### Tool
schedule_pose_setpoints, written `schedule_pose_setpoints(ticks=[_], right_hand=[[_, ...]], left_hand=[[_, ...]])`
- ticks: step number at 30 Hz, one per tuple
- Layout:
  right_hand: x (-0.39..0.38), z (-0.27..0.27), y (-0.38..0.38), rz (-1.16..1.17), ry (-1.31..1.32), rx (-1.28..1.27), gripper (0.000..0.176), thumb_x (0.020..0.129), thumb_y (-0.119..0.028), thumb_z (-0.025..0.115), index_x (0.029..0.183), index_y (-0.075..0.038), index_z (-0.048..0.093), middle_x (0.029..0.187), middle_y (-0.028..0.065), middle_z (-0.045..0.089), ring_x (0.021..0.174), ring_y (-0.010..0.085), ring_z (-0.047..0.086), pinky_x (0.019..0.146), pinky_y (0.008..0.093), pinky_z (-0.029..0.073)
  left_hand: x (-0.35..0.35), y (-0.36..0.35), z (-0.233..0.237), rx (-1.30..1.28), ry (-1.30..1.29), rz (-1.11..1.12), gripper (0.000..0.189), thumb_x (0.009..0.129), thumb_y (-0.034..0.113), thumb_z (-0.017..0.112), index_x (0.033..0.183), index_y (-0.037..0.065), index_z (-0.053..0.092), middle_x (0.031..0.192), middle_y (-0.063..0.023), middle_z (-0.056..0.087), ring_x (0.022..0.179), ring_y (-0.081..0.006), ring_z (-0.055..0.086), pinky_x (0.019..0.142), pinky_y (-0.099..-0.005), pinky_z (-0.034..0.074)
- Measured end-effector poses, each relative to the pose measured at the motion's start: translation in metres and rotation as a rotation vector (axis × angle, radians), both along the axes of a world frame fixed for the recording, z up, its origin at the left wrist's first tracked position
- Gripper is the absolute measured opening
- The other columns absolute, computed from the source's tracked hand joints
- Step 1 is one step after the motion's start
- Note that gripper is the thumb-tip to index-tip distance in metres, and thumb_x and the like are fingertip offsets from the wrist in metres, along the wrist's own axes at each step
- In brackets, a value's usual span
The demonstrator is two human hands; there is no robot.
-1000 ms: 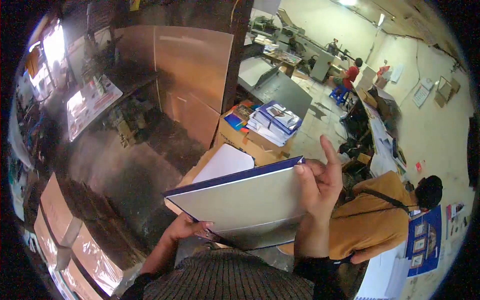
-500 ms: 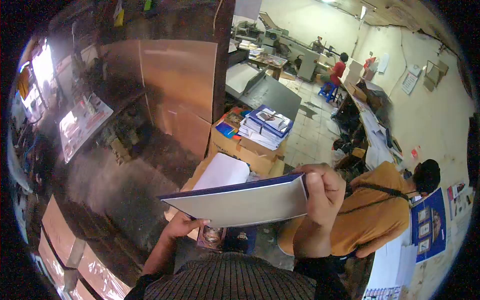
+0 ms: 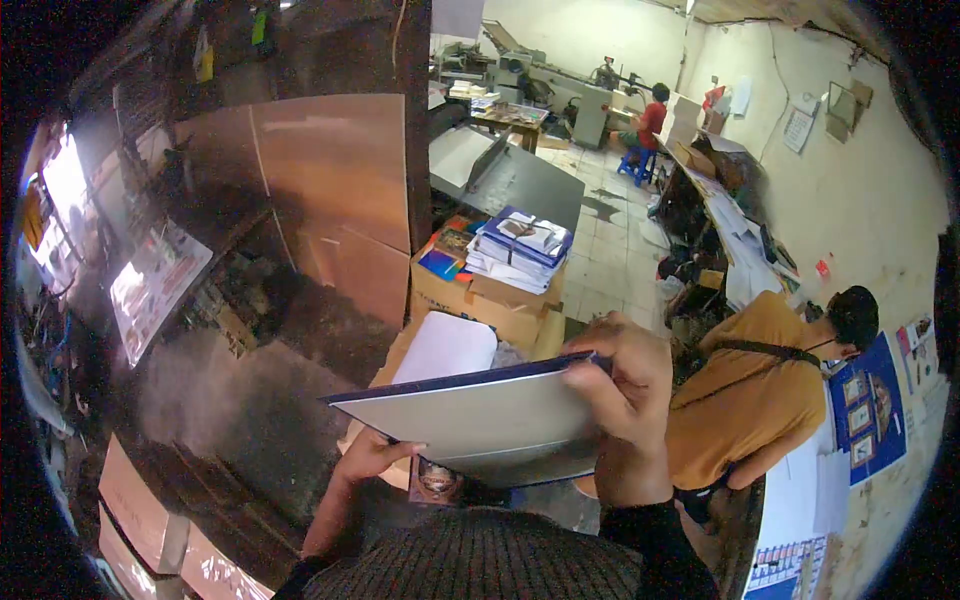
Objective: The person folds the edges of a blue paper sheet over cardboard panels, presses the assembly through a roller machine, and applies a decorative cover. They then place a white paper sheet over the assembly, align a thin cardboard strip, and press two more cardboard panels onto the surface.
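Dark blue edging runs along the top of a pale grey board (image 3: 470, 415), which is held tilted between the two hands, in front of the person's ribbed dark top (image 3: 470, 560). The fingers of the left hand (image 3: 375, 457) grasp its lower left edge, the thumb laid on the pale face and the rest mostly hidden behind. The fingers of the right hand (image 3: 632, 378) are bent around the upper right corner, pinching it with the thumb in front.

Just right of the left fingers, partly covered by the board, a dark printed cover (image 3: 437, 484) shows below. Beyond the board, between the two sets of fingers, lies a white sheet (image 3: 445, 348); farther off, a cardboard box (image 3: 436, 292) bears a tied stack of blue and white papers (image 3: 517, 250). To the right of the right fingers, a person in a mustard shirt (image 3: 750, 390) leans toward a counter (image 3: 735, 290) strewn with papers. Well beyond the fingers, another person in red (image 3: 652, 122) sits on a blue stool (image 3: 637, 166).
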State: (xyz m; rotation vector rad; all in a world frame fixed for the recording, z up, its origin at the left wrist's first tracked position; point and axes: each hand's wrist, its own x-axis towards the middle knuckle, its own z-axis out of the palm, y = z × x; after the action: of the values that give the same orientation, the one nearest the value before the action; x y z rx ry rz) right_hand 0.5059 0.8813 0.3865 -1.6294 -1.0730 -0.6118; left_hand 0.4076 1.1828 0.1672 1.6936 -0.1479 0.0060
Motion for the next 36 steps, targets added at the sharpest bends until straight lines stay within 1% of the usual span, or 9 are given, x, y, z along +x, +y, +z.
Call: schedule_pose_setpoints(ticks=[7, 9, 10, 12, 15, 23, 25, 27, 36], right_hand=[[-0.001, 0.006, -0.003, -0.091, -0.133, -0.122, 0.014, 0.078, -0.022, 0.079, 0.079, -0.009, 0.073, 0.074, 0.0047, 0.068, 0.065, 0.0248, 0.062, 0.062, 0.0363, 0.045], [-0.002, 0.006, -0.004, -0.051, -0.197, -0.156, 0.023, 0.073, -0.015, 0.080, 0.088, 0.000, 0.072, 0.070, 0.0099, 0.067, 0.063, 0.0214, 0.058, 0.060, 0.0318, 0.043], [-0.005, 0.007, -0.005, -0.055, -0.195, -0.154, 0.023, 0.073, -0.015, 0.080, 0.088, 0.000, 0.072, 0.070, 0.0099, 0.067, 0.063, 0.0214, 0.058, 0.060, 0.0318, 0.043], [-0.012, 0.007, -0.007, -0.138, 0.122, -0.164, 0.029, 0.080, -0.023, 0.079, 0.101, -0.005, 0.073, 0.092, 0.0122, 0.073, 0.080, 0.0278, 0.069, 0.074, 0.0367, 0.052], [-0.006, -0.007, -0.025, -0.122, 0.203, -0.239, 0.036, 0.083, -0.022, 0.078, 0.112, -0.002, 0.069, 0.100, 0.0165, 0.073, 0.087, 0.0300, 0.070, 0.079, 0.0373, 0.053], [-0.017, -0.020, -0.029, -0.223, 0.300, -0.276, 0.028, 0.086, -0.018, 0.073, 0.108, 0.000, 0.071, 0.091, 0.0168, 0.072, 0.080, 0.0312, 0.068, 0.072, 0.0380, 0.052], [-0.016, -0.021, -0.028, -0.247, 0.199, -0.266, 0.028, 0.085, -0.018, 0.074, 0.106, 0.000, 0.071, 0.088, 0.0155, 0.071, 0.077, 0.0310, 0.067, 0.070, 0.0377, 0.052], [-0.018, -0.022, -0.028, -0.255, 0.197, -0.272, 0.027, 0.085, -0.018, 0.074, 0.105, -0.001, 0.071, 0.087, 0.0152, 0.071, 0.076, 0.0312, 0.067, 0.070, 0.0380, 0.051], [-0.023, -0.018, -0.021, -0.270, 0.095, -0.240, 0.027, 0.083, -0.018, 0.075, 0.104, -0.002, 0.071, 0.087, 0.0135, 0.072, 0.072, 0.0304, 0.065, 0.066, 0.0387, 0.050]], left_hand=[[0.009, -0.003, 0.000, -0.025, 0.016, -0.023, 0.033, 0.088, 0.010, 0.075, 0.118, 0.001, 0.065, 0.112, -0.0033, 0.066, 0.106, -0.0158, 0.059, 0.094, -0.0337, 0.047], [0.008, -0.007, 0.008, 0.000, -0.007, -0.002, 0.032, 0.087, 0.008, 0.074, 0.117, 0.001, 0.065, 0.111, -0.0032, 0.066, 0.107, -0.0154, 0.058, 0.094, -0.0333, 0.047], [0.009, -0.005, 0.005, 0.002, -0.005, -0.006, 0.032, 0.087, 0.008, 0.074, 0.117, 0.001, 0.065, 0.111, -0.0032, 0.066, 0.107, -0.0154, 0.058, 0.094, -0.0333, 0.047], [0.012, 0.000, -0.007, -0.104, -0.033, 0.017, 0.032, 0.087, 0.005, 0.074, 0.117, 0.001, 0.065, 0.113, -0.0035, 0.066, 0.109, -0.0148, 0.058, 0.095, -0.0329, 0.047], [0.013, 0.017, -0.014, -0.075, -0.033, -0.007, 0.035, 0.086, 0.003, 0.074, 0.119, 0.002, 0.064, 0.115, -0.0035, 0.065, 0.110, -0.0138, 0.058, 0.095, -0.0326, 0.048], [0.013, 0.018, -0.023, -0.164, -0.015, -0.018, 0.035, 0.086, 0.004, 0.075, 0.119, 0.004, 0.064, 0.114, 0.0002, 0.065, 0.110, -0.0123, 0.058, 0.092, -0.0331, 0.049], [0.013, 0.018, -0.023, -0.225, -0.009, 0.002, 0.035, 0.086, 0.005, 0.075, 0.119, 0.005, 0.064, 0.114, 0.0005, 0.065, 0.109, -0.0124, 0.058, 0.093, -0.0333, 0.048], [0.013, 0.020, -0.030, -0.158, -0.032, -0.030, 0.036, 0.086, 0.006, 0.075, 0.120, 0.005, 0.064, 0.115, 0.0001, 0.065, 0.108, -0.0124, 0.058, 0.094, -0.0333, 0.048], [0.008, 0.014, -0.023, -0.219, -0.011, -0.010, 0.031, 0.086, 0.005, 0.074, 0.116, 0.004, 0.065, 0.107, 0.0004, 0.066, 0.103, -0.0134, 0.060, 0.091, -0.0324, 0.048]])
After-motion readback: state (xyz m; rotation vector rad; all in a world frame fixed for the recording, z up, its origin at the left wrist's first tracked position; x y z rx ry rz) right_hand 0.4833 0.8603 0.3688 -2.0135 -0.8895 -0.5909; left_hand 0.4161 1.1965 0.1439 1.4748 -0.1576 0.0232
